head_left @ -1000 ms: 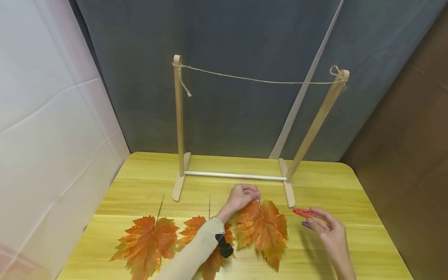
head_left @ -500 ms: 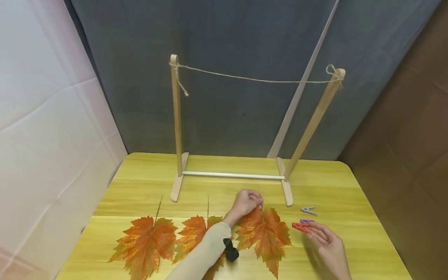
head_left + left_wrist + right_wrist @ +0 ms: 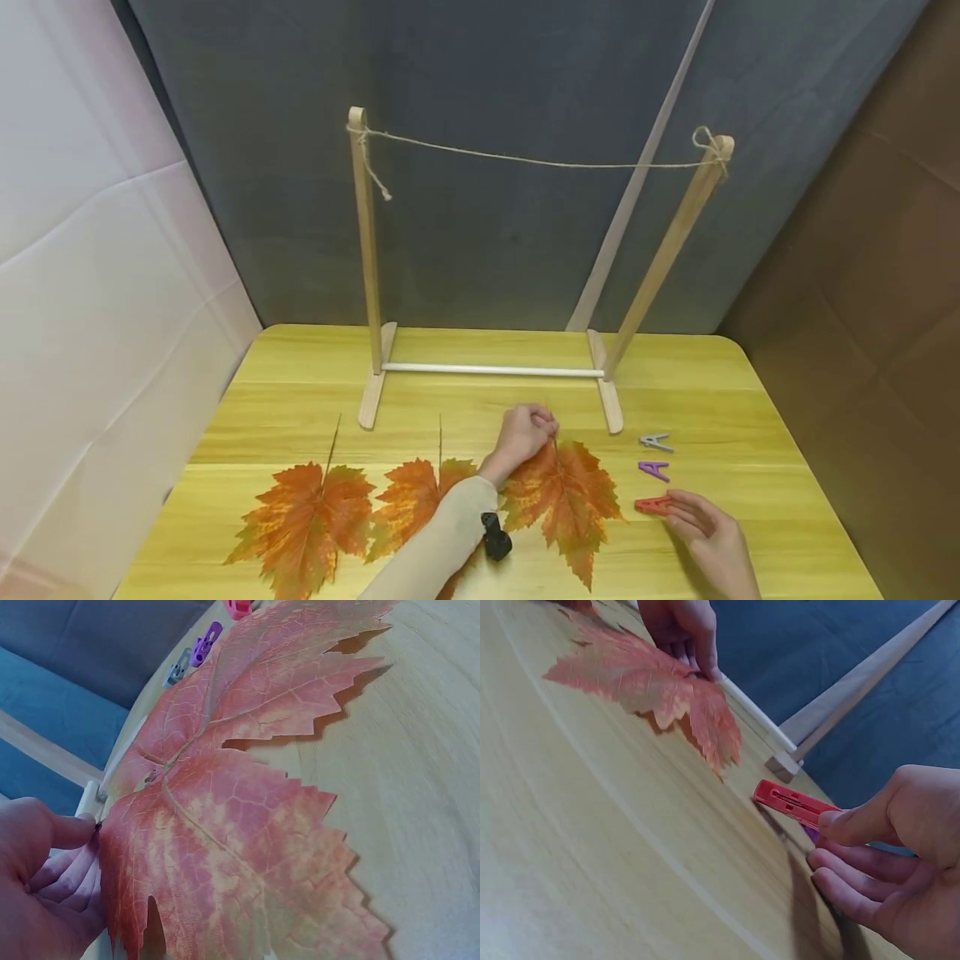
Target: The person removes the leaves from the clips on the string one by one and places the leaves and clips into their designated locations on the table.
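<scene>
My left hand (image 3: 521, 435) pinches the thin stem of an orange-and-green maple leaf (image 3: 567, 500), the rightmost one on the table. In the left wrist view this leaf (image 3: 240, 817) spreads out beside the thumb and fingertips. Between thumb and fingers, my right hand (image 3: 708, 537) holds a red clothespin (image 3: 651, 506), low over the tabletop; the right wrist view shows the red clothespin (image 3: 791, 801) pointing away from the thumb. Just beyond it lie a purple clothespin (image 3: 654, 471) and a grey clothespin (image 3: 656, 442), roughly in a column.
Two more leaves lie to the left: one leaf (image 3: 303, 525) at the far left, another leaf (image 3: 408, 500) partly under my left sleeve. Behind them stands a wooden frame (image 3: 666, 258) with a white bottom rod (image 3: 491, 369) and a string (image 3: 517, 158) tied between its posts.
My right hand has moved toward the table's near side with the red clothespin, and the grey, then the purple clothespin came into full view. My left hand still pinches the stem.
</scene>
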`<state>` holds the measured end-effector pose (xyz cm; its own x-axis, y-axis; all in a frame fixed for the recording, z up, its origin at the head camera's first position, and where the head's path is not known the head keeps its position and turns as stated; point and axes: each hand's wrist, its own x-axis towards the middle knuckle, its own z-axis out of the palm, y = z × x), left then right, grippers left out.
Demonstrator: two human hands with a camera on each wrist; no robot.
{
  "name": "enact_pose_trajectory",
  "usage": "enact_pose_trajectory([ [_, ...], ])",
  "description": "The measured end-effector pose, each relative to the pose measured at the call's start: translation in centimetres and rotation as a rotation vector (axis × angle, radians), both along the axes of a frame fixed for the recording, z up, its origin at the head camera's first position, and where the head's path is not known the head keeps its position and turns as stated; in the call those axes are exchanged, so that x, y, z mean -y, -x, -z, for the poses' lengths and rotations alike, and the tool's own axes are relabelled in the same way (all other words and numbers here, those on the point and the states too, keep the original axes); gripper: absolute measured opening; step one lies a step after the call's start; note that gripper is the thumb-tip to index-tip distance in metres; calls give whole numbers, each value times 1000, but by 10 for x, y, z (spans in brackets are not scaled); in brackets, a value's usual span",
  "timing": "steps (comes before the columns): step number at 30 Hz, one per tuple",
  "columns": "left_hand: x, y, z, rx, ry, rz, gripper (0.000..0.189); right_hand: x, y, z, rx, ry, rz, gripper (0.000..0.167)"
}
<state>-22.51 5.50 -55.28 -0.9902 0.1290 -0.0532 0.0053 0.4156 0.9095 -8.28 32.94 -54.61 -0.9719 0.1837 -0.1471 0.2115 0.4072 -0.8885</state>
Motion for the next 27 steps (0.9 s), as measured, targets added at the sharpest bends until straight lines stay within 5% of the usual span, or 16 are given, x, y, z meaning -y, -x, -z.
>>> enact_pose_trajectory([
  [6, -2, -3, -1, 0, -11, 17, 7, -7, 3, 6, 53, -49, 26, 45],
  [17, -3, -12, -9, -56, 115, 105, 19, -8, 6, 6, 74, -171, 52, 44],
  [27, 6, -20, -23, -103, 90, 177, 26, -10, 11, 2, 96, -178, 36, 51],
])
